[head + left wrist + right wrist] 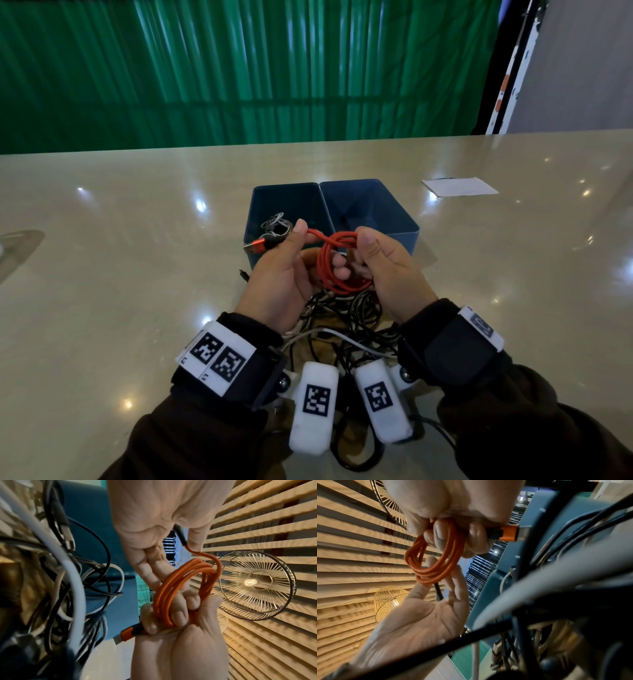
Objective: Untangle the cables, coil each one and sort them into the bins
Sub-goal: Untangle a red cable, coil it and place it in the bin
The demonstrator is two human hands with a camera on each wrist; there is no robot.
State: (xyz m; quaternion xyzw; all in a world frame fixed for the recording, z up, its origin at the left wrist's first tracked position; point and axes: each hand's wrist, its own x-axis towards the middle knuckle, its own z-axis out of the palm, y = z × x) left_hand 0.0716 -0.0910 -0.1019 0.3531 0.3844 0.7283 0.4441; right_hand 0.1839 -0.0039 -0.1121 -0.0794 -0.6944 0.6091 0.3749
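A red cable [337, 263] is wound into a small coil above the table, held between both hands. My left hand [291, 263] grips the coil's left side, and the orange USB plug [256, 247] sticks out past its fingers. In the left wrist view its fingers curl round the loops [171, 588] and the plug [126, 634]. My right hand [380, 263] pinches the coil's top right; the black-sleeved other end [180, 536] sits between its thumb and finger. Two blue bins stand just behind: the left bin [284, 195] holds a grey-white cable [275, 222], with the right bin [376, 202] beside it.
A tangle of black and white cables [342, 318] lies on the beige table [137, 274] under my hands and wrists. A white sheet of paper [459, 186] lies at the back right. A green curtain hangs beyond the table's far edge.
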